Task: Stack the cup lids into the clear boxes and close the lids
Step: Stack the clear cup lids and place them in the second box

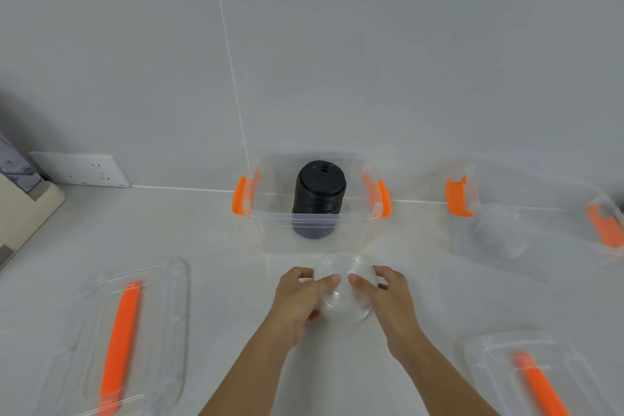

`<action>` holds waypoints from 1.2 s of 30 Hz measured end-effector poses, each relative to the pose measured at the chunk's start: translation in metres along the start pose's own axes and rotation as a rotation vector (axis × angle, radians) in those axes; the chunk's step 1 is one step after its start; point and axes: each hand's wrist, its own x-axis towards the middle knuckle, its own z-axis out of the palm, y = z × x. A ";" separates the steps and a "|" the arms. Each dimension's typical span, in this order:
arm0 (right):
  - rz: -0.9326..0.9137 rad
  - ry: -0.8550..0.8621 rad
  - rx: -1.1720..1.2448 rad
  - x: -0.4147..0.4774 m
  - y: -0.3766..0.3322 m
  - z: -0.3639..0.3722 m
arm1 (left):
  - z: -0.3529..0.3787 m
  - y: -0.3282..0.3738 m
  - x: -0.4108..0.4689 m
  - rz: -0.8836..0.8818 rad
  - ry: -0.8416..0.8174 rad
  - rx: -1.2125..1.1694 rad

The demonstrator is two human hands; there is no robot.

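Observation:
Both my hands hold a stack of clear cup lids (346, 290) just in front of the middle clear box (280, 233). My left hand (300, 300) grips its left side and my right hand (391, 297) its right side, thumbs on top. The middle box stands open with orange latches and contains a tall stack of black cup lids (319, 199). A second clear box (526, 213) at the right is open too and has clear lids (499, 233) inside, hard to make out.
Two clear box lids with orange handles lie flat on the white counter: one at the front left (125, 341), one at the front right (537, 378). A tiled wall rises right behind the boxes. A wall socket (84, 169) and a beige appliance (23, 213) are at the far left.

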 end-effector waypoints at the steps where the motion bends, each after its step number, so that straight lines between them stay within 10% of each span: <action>1: 0.005 0.012 0.023 -0.003 -0.002 -0.002 | 0.001 0.001 -0.001 0.011 -0.011 0.018; 36: -0.326 0.231 0.187 0.039 -0.143 -0.253 | 0.271 0.121 -0.043 0.432 -0.242 0.117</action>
